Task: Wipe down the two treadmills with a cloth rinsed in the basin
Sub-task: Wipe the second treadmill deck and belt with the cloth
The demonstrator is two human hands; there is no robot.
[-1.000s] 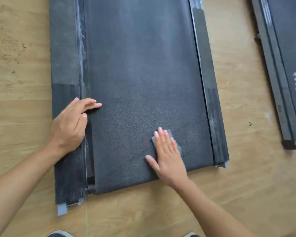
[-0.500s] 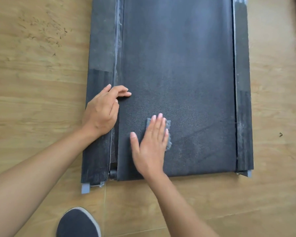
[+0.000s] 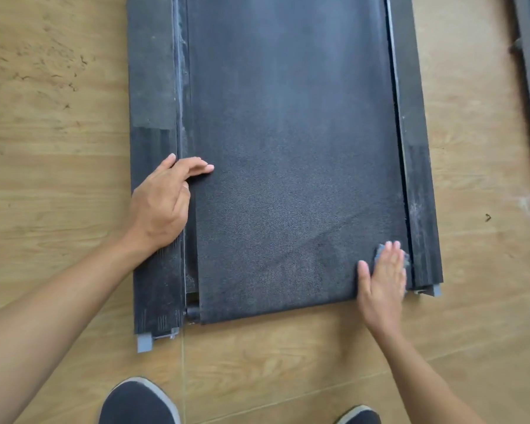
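Small grey-blue cloth lies flat beneath the right hand, on the dark treadmill belt's near right corner.

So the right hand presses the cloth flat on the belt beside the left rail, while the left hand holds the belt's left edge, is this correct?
Not quite: the head view shows the right hand pressing the cloth flat on the belt beside the right rail, not the left one. The left hand does hold the belt's left edge.
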